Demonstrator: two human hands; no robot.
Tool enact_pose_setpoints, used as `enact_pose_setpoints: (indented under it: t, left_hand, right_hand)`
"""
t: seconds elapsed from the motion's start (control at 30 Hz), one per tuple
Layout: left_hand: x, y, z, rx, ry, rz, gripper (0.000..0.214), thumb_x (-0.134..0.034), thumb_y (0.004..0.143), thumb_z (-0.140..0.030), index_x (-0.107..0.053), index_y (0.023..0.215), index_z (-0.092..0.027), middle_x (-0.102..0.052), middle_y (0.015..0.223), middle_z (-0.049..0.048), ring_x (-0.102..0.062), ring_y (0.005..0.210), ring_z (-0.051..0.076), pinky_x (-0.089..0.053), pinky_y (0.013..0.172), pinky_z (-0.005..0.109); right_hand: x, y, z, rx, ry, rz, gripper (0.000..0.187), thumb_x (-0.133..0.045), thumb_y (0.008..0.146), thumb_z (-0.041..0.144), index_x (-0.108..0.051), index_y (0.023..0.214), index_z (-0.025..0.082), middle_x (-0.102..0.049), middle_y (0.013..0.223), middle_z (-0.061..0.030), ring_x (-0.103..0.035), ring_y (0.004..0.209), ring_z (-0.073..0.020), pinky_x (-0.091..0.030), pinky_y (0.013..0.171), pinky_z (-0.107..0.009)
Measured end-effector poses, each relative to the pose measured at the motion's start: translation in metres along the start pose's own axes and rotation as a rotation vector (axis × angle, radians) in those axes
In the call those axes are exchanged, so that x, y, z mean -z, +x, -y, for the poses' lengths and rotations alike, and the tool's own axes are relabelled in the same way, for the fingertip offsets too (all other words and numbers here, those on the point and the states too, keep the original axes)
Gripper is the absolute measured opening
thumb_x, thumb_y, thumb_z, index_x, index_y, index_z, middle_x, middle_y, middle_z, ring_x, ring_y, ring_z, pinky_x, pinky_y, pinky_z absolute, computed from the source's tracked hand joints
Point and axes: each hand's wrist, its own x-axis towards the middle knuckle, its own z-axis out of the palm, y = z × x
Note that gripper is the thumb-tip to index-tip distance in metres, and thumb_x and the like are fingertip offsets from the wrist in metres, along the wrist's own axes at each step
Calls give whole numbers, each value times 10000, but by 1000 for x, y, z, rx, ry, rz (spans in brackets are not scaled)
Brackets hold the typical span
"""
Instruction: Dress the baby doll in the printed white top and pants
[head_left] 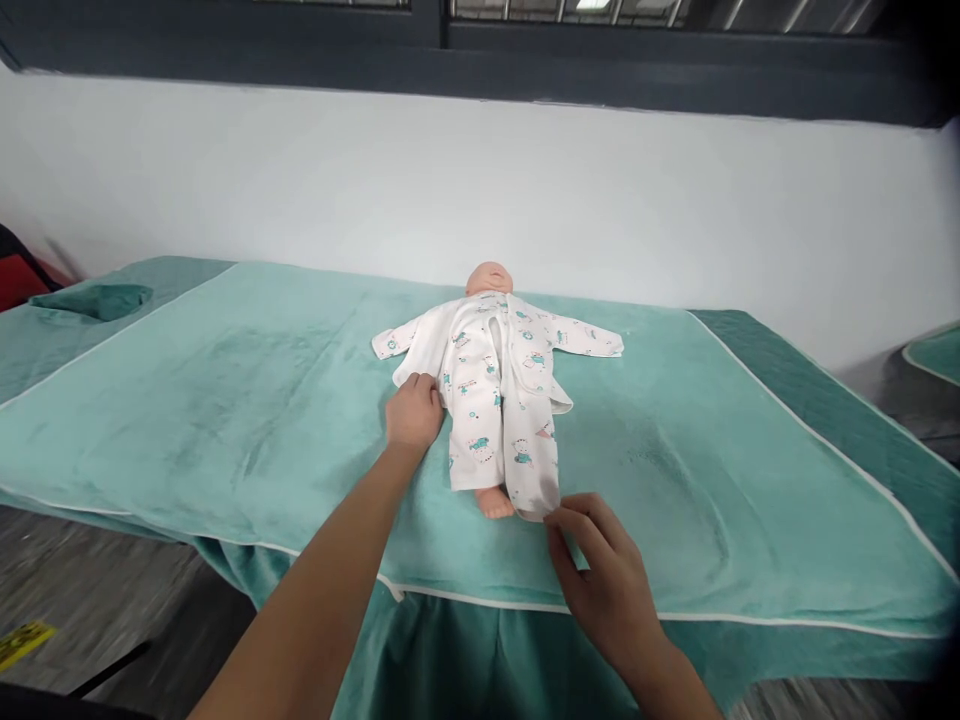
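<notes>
A baby doll [490, 278] lies on its back, arms spread and head toward the wall. It wears a white printed baby jacket [534, 345], whose front hangs apart, and matching baby trousers [476, 440]. One bare foot [495, 502] pokes out of the left trouser leg; the other foot is hidden inside the right leg. My left hand [415, 410] is closed at the jacket's lower left edge, beside the trousers, with its fingertips partly hidden. Between thumb and forefinger, my right hand [600, 570] pinches the hem of the right trouser leg.
The doll rests on a massage bed with a teal cover [225, 400], edged in white piping. Behind it rises a white wall [337, 180] below a dark window frame [450, 70]. A face hole [94, 300] shows at the bed's left end. Something red [15, 282] stands at far left.
</notes>
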Motion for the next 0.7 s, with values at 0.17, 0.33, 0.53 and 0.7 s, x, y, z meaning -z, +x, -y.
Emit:
enact_pose_setpoints:
  t: [0.17,0.33,0.53,0.7]
  left_hand:
    - [-1,0,0,1,-6,14,205,-399,928,-185,-601,932,-219,-656,985,51,-630,915,217,-390,653,334]
    - [-1,1,0,-7,-4,15,208,-392,923,-184,-597,931,-218,-649,988,57,-624,919,224,-390,651,333]
    - [2,1,-1,10,-4,38,222,-379,934,-193,-599,940,-219,-655,1002,56,-629,933,225,-389,644,331]
    - [3,1,-2,14,-6,42,224,-381,936,-193,-603,932,-219,-659,999,64,-632,923,225,-394,659,330]
  right_hand:
    - [-2,14,18,42,44,24,237,-591,903,77,-560,1098,207,-588,1037,-78,-550,955,-201,-451,796,-346]
    - [-6,66,39,-19,-188,264,154,-558,935,167,-584,1077,224,-641,1089,-59,-572,983,-227,-439,832,-399]
    - [-27,86,61,-79,-431,471,123,-652,863,187,-618,981,194,-641,1052,-95,-588,996,-275,-469,848,-436]
    - [-44,74,55,-12,-448,366,142,-557,865,64,-603,905,192,-632,988,-93,-575,942,-275,-459,790,-433]
